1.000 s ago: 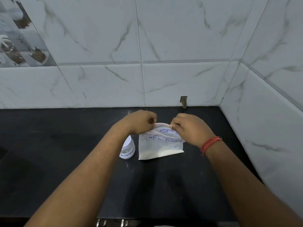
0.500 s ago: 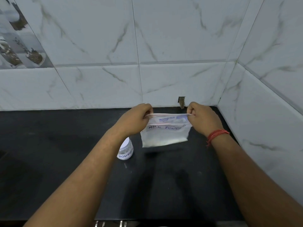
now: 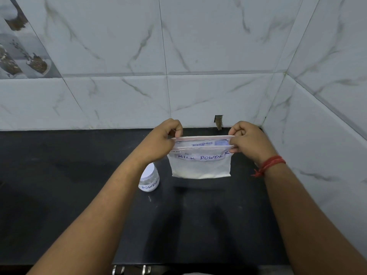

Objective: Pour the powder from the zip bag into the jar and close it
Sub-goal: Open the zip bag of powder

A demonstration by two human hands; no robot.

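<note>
With both hands pinching its top corners, left hand (image 3: 165, 138) and right hand (image 3: 248, 140) hold the zip bag (image 3: 200, 161) upright so powder settles, jar (image 3: 150, 180) waiting mid-counter.

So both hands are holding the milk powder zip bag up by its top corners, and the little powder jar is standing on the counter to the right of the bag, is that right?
Not quite. In the head view the left hand and right hand do hold the milk powder zip bag up by its top corners, but the powder jar stands on the counter to the left of the bag, not the right.
</note>
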